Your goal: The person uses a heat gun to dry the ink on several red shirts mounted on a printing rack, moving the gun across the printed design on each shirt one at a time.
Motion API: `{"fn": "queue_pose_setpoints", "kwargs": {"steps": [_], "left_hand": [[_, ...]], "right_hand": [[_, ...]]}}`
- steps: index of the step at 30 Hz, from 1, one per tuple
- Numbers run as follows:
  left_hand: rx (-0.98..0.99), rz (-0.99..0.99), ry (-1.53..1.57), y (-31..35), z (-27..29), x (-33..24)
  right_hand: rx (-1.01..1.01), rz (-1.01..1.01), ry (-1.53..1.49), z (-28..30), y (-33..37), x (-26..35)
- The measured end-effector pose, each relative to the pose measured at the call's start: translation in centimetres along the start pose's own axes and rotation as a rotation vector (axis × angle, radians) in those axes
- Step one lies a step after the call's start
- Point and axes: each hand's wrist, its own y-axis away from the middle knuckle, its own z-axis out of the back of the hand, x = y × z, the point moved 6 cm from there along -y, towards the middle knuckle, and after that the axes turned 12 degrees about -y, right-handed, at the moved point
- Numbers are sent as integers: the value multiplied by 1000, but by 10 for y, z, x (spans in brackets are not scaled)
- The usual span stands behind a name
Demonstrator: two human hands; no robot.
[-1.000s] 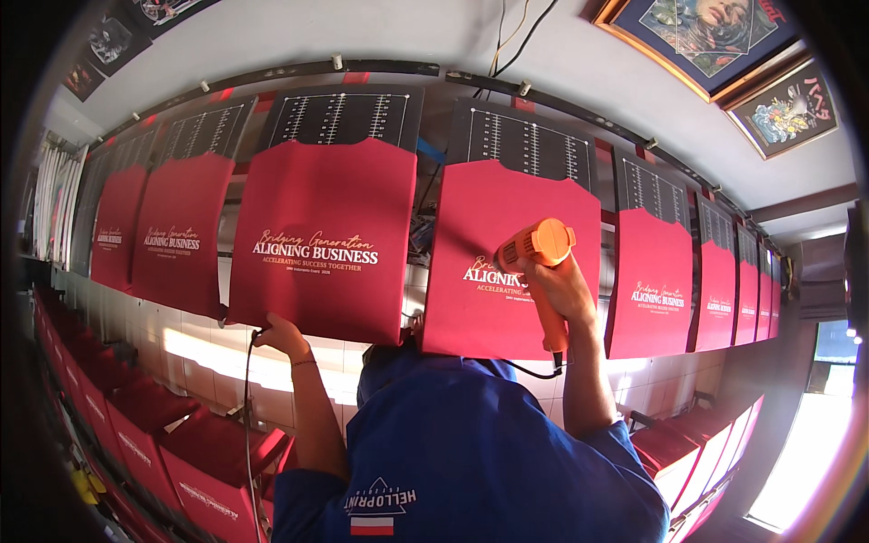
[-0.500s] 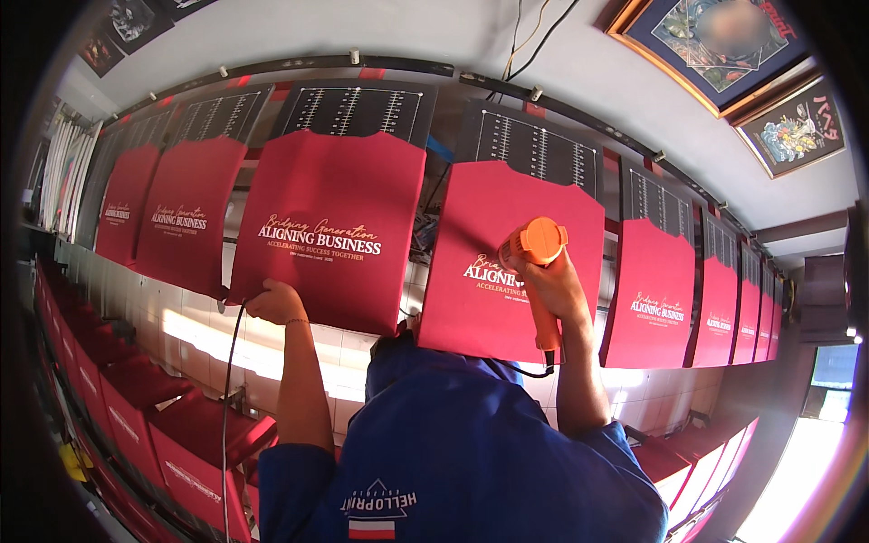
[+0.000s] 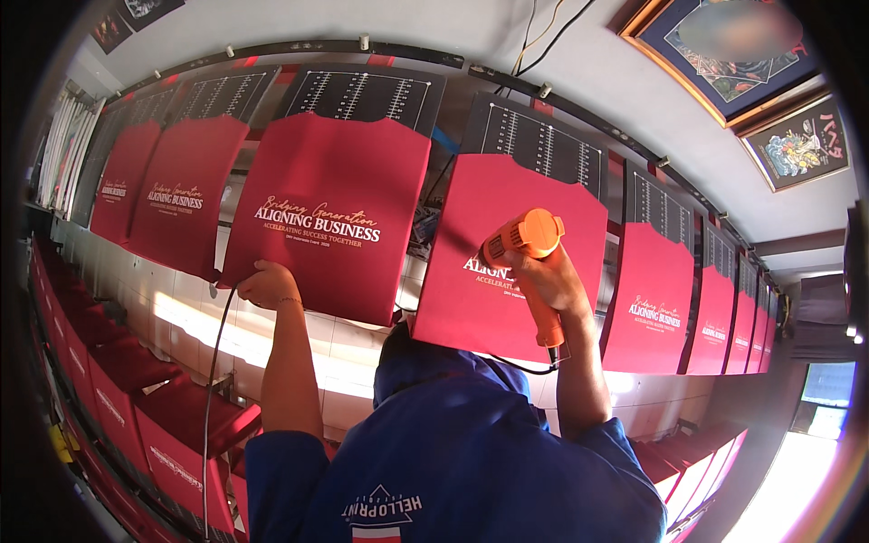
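Note:
An orange heat gun is gripped in my right hand. Its barrel points left, covering part of the white and gold print on a red shirt stretched over a dark board. My left hand is closed at the lower left edge of the neighbouring red shirt. A dark cable runs from its fingers down toward the floor. Another cord leaves the bottom of the heat gun's handle.
More boards with printed red shirts stand in a row to the left and right. A second row of red shirts is behind me at lower left. Black rails run along the wall, and framed pictures hang upper right.
The heat gun has shifted slightly left and up, its barrel tilting a little. My left hand stays by the shirt's lower corner, and the view has shifted slightly.

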Motion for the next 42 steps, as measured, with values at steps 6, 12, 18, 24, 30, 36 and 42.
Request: {"fn": "queue_pose_setpoints", "kwargs": {"steps": [6,12,18,24,30,36,42], "left_hand": [[12,10,-51,2,4,-4],[54,28,-48,2,4,-5],[-5,7,-74,3,5,-5],[25,4,-66,4,4,-6],[6,2,-45,1,2,-4],[8,-1,-55,0,-1,-5],[37,-14,-24,-2,-4,-1]], "right_hand": [[11,117,-7,-12,-3,7],[78,122,34,-23,-3,10],[30,45,9,-23,-3,6],[100,173,-34,-25,-7,18],[-10,110,-93,-15,-14,11],[-12,106,-51,-10,-15,12],[5,-134,-45,-2,8,-3]]}}
